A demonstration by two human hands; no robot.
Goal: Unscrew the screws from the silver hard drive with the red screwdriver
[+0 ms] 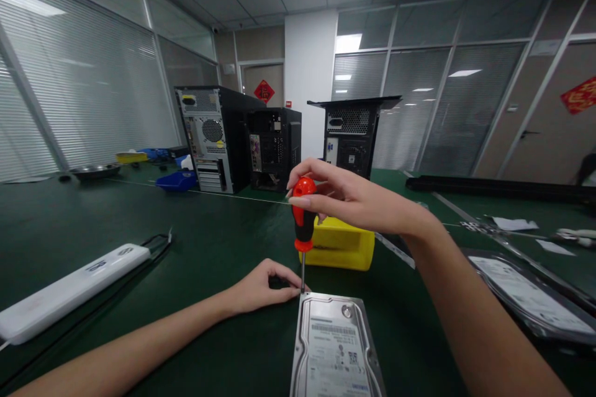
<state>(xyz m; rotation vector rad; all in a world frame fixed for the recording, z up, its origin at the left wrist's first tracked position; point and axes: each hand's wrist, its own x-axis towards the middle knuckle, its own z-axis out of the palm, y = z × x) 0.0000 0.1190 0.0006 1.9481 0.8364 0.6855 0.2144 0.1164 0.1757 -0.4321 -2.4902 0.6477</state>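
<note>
My right hand (339, 195) grips the red and black handle of a screwdriver (304, 223) from above, fingers and thumb closed round its top. The screwdriver stands upright, its tip at the far left corner of a silver hard drive (333, 347) lying label up. At that same corner, my left hand (267, 288) is closed, thumb and forefinger together against the drive beside the screwdriver tip. The exact contact of these fingertips is partly hidden. Just behind the screwdriver lies a yellow plastic bin (344, 245), partly covered by my right hand.
A white power strip (79, 288) with a black cable lies left. Another drive (531, 294) in a dark frame lies right, near paper scraps (514, 223). Computer cases (212, 136) stand at the back, with a blue bin (177, 181) and a metal bowl (95, 170) further left.
</note>
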